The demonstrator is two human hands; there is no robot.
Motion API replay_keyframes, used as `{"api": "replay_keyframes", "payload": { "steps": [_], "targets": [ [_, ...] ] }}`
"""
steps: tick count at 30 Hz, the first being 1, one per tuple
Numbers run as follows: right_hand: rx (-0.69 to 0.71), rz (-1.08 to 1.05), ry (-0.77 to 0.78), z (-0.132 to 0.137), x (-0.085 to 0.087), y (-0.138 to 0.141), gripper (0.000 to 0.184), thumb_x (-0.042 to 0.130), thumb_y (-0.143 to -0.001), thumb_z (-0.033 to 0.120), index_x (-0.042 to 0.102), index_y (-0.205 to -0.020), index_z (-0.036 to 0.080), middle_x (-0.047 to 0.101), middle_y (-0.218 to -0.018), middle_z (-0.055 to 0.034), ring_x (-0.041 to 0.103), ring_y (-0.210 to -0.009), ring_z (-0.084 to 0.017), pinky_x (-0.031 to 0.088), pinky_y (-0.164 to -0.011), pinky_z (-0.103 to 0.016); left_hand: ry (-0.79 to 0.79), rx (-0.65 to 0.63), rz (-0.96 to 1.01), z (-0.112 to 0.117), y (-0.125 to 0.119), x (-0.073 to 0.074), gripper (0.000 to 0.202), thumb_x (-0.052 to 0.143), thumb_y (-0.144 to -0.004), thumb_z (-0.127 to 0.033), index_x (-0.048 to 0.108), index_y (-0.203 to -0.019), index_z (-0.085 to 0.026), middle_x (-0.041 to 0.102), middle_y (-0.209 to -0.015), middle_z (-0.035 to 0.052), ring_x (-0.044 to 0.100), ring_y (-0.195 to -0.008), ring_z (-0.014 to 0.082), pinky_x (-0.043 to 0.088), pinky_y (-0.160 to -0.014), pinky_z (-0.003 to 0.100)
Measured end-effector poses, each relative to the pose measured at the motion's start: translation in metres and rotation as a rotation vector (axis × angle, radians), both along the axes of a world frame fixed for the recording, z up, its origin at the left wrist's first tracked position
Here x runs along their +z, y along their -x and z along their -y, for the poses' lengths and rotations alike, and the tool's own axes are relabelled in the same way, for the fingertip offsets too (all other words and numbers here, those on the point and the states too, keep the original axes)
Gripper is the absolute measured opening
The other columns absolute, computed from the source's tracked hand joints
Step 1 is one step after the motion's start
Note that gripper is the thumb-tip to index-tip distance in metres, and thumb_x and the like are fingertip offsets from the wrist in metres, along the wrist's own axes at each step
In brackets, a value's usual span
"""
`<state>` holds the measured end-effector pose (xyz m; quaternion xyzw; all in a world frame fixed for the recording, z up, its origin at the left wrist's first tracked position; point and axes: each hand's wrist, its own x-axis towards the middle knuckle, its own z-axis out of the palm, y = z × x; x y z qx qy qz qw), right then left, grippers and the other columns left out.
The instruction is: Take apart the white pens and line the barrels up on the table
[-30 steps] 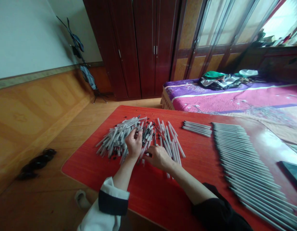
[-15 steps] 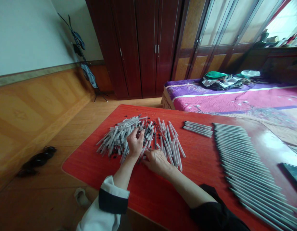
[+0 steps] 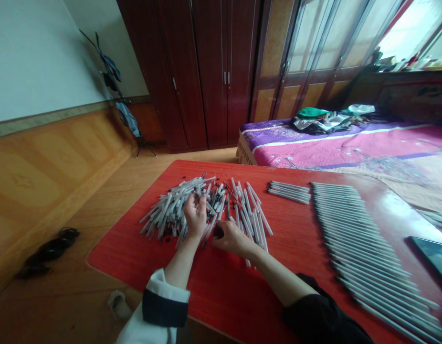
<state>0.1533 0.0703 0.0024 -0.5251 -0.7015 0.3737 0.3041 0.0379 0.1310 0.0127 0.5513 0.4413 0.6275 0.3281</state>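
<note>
A heap of whitish, see-through pen barrels [image 3: 169,210] mixed with small black parts lies on the red table [image 3: 224,296]. Over the heap's right side is my left hand [image 3: 195,215], its fingers curled closed around what looks like a pen barrel [image 3: 199,192]. Lower and to the right, my right hand [image 3: 230,237] is closed just above the tabletop, thumb and forefinger curled together. Whatever it pinches is dark and too small to make out. Beside and behind it lie loose barrels [image 3: 258,222], spread in a fan.
A long row of black-ended pens [image 3: 360,239] covers the table's right side, with a small group of pens [image 3: 289,191] left of its far end. At the right edge lies a dark flat device [image 3: 430,258]. A bed [image 3: 296,153] stands beyond the table.
The view has shifted slightly. My right hand's fingers have curled in from a looser spread. My left hand stays closed over the heap, a little further left in view.
</note>
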Motion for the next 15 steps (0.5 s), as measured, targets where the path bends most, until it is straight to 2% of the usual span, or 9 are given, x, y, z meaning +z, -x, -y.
{"api": "replay_keyframes", "payload": {
  "steps": [2,5,7,11,15],
  "targets": [
    [-0.048,-0.289,0.071,-0.005,0.004,-0.007,0.01,0.061,-0.06,0.019,0.053,-0.065,0.015,0.053,-0.053,0.0045,0.046,-0.046,-0.007,0.031,-0.043,-0.019,0.034,-0.016,0.121,-0.003,0.001,0.0,0.025,0.052,-0.081,-0.042,0.053,-0.084,-0.016,0.063,-0.074,0.0016,0.051,-0.045,0.0068,0.041,-0.045,0.018],
    [-0.279,-0.668,0.183,-0.013,0.007,-0.018,0.017,0.065,-0.06,0.024,0.052,-0.066,0.016,0.054,-0.049,0.0043,0.047,-0.04,-0.008,0.036,-0.04,-0.02,0.107,-0.038,0.33,-0.009,0.003,-0.002,0.027,0.055,-0.078,-0.043,0.053,-0.086,-0.017,0.063,-0.073,0.0004,0.053,-0.047,0.0067,0.042,-0.046,0.017],
    [-0.415,-0.846,0.197,-0.018,0.005,-0.025,0.019,0.068,-0.058,0.024,0.052,-0.066,0.016,0.057,-0.049,0.0023,0.049,-0.04,-0.009,0.038,-0.04,-0.021,0.159,-0.093,0.461,-0.012,0.004,-0.003,0.027,0.059,-0.076,-0.041,0.054,-0.085,-0.017,0.063,-0.071,-0.0002,0.055,-0.048,0.0071,0.043,-0.049,0.018],
    [-0.465,-1.069,0.21,-0.024,-0.003,-0.031,0.022,0.072,-0.055,0.023,0.054,-0.066,0.015,0.064,-0.057,-0.002,0.052,-0.041,-0.009,0.04,-0.04,-0.02,0.217,-0.192,0.578,-0.014,0.001,-0.003,0.027,0.064,-0.071,-0.039,0.056,-0.082,-0.016,0.065,-0.069,0.0001,0.056,-0.049,0.0077,0.044,-0.051,0.019],
    [-0.453,-1.122,0.201,-0.025,-0.005,-0.03,0.026,0.074,-0.054,0.025,0.057,-0.069,0.014,0.067,-0.067,-0.0047,0.057,-0.047,-0.01,0.043,-0.043,-0.02,0.231,-0.211,0.573,-0.011,-0.002,-0.004,0.03,0.066,-0.069,-0.041,0.056,-0.082,-0.016,0.065,-0.068,-0.0002,0.058,-0.049,0.0087,0.044,-0.051,0.021]
  ]
}}
